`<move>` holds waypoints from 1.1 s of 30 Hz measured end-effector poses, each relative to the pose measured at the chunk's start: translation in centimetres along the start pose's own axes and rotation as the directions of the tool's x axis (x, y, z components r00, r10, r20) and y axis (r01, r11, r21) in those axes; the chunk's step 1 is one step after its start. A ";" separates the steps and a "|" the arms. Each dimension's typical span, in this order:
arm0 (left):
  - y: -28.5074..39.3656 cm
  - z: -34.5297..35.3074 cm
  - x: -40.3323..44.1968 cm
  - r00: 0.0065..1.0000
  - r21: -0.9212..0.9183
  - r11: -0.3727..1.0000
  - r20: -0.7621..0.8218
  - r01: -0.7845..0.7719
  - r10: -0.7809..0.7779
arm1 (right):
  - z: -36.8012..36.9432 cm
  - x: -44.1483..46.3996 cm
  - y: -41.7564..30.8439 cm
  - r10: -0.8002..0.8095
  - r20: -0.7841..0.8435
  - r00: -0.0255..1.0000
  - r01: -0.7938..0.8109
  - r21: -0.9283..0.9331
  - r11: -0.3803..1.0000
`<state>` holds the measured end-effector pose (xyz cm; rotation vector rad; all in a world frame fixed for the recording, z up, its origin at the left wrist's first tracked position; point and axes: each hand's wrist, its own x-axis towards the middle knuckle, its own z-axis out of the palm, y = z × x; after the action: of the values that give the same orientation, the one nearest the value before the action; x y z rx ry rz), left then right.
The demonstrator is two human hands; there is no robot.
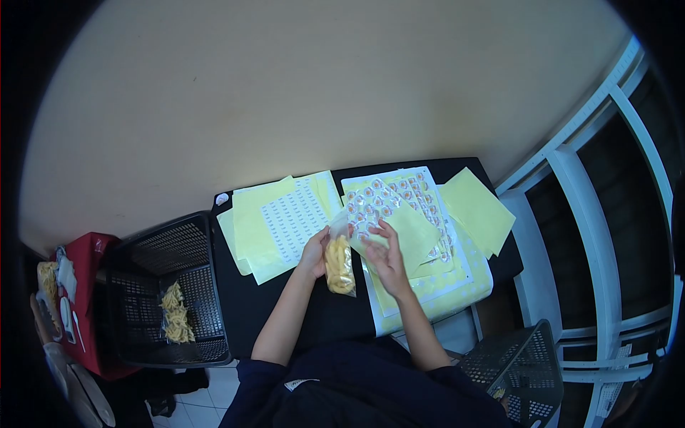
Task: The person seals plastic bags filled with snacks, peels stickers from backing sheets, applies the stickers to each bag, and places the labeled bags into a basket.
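Observation:
A clear plastic bag (340,267) of yellow stick-shaped snacks hangs upright in my left hand (315,255), which grips it near the top left edge. To its right is my right hand (389,262), fingers apart, over a sheet of round stickers (371,194). Whether a sticker clings to a fingertip is too small to make out. That sheet lies on more sticker sheets and yellow backing paper (410,234). Left of the bag, a sheet of small printed labels (291,221) rests on yellow paper.
A black basket (214,285) holding bagged snacks (175,314) stands left of the black-covered table (325,314). Another basket (531,364) is at lower right, near a white metal frame (589,214). At far left, a person's arm is beside a red-covered table (89,274).

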<state>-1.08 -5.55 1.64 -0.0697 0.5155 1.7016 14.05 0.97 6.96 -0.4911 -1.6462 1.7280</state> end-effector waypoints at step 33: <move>3.4 4.1 -14.7 0.929 0.814 0.499 0.367 -0.296 -0.047 | 7.7 -4.1 -12.6 -0.024 0.292 0.956 0.263 -0.819 0.511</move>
<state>-0.28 -17.93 11.18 1.0284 1.0768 1.3590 14.34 -7.86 19.44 -0.5550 -2.6185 0.7276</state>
